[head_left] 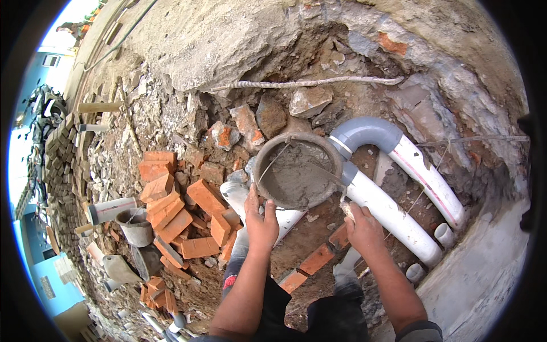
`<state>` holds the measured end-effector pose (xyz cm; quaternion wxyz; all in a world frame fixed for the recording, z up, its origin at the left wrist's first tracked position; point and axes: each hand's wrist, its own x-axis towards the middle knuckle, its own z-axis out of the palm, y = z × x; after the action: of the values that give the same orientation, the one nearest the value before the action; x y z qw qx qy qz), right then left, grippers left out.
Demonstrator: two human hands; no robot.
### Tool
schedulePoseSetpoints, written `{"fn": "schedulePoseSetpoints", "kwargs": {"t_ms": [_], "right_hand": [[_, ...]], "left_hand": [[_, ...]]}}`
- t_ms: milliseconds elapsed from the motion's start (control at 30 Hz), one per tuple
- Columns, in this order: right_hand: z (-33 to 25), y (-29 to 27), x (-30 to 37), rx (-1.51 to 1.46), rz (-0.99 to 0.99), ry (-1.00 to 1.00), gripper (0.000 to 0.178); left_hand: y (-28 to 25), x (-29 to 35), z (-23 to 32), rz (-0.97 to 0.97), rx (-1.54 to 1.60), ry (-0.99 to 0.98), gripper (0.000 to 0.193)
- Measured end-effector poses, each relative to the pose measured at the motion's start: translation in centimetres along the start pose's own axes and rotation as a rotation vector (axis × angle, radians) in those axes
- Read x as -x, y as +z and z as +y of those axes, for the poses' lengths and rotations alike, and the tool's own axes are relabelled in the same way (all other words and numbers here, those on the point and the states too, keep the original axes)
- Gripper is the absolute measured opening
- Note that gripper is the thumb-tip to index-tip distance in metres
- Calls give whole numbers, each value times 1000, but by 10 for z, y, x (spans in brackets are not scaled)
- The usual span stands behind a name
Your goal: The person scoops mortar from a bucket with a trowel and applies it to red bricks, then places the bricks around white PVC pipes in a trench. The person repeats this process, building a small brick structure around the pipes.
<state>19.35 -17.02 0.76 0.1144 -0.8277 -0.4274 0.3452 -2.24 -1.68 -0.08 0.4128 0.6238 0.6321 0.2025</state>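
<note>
A round grey bucket (266, 149) of wet mortar (299, 171) stands in front of me, beside the pipes. My left hand (261, 223) grips its near left rim, where the thin wire handle (274, 164) comes down; whether the fingers hold rim or wire is hard to see. In my right hand (365, 229) is the pale handle of a trowel (329, 173), fingers wrapped round it. Mortar coats the trowel's blade, which lies over the bucket's right side. Below, between my legs, a short row of bricks (317, 259) runs along the dirt.
Loose orange bricks (196, 216) are heaped left, near a smaller bucket (137, 227). Thick white pipes (393, 214) with a grey elbow (367, 132) lie right, by a concrete wall (473, 279). Strings cross there. Rocks (270, 117) and a ribbed hose (307, 83) line the far bank.
</note>
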Motion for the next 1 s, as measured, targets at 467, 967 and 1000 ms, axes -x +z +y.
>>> {"fn": "schedulePoseSetpoints", "kwargs": {"t_ms": [467,967,1000], "right_hand": [[-25,74,-96,-569,-575,244,36],[37,52,9,-945,-529,192,34],[43,45,24,-1013,-500,193,31]], "left_hand": [[-2,-8,17,-235,-210,46,67],[35,-17,19,-242,-153,89,35],[36,-18,19,-244,-170,85,34]]}}
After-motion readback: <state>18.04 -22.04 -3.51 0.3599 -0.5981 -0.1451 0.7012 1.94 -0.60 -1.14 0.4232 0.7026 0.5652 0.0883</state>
